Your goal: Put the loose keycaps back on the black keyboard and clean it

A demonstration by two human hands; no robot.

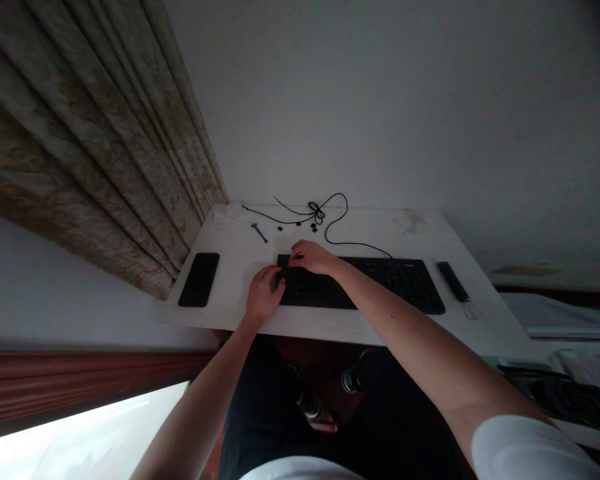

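A black keyboard (380, 283) lies on a white desk (330, 323). My left hand (263, 293) rests on the keyboard's left end, fingers curled over its edge. My right hand (313, 257) reaches across to the upper left corner of the keyboard, fingertips pinched together on a key; what they hold is too small to make out. Several small black keycaps (298, 226) lie loose on the desk just beyond the keyboard, near a blue key-puller tool (259, 232).
A black phone (199, 279) lies at the desk's left edge. A black remote-like bar (453, 281) lies right of the keyboard. The keyboard's black cable (325, 217) is bundled at the back. A patterned curtain (95, 147) hangs at left. Chair legs show under the desk.
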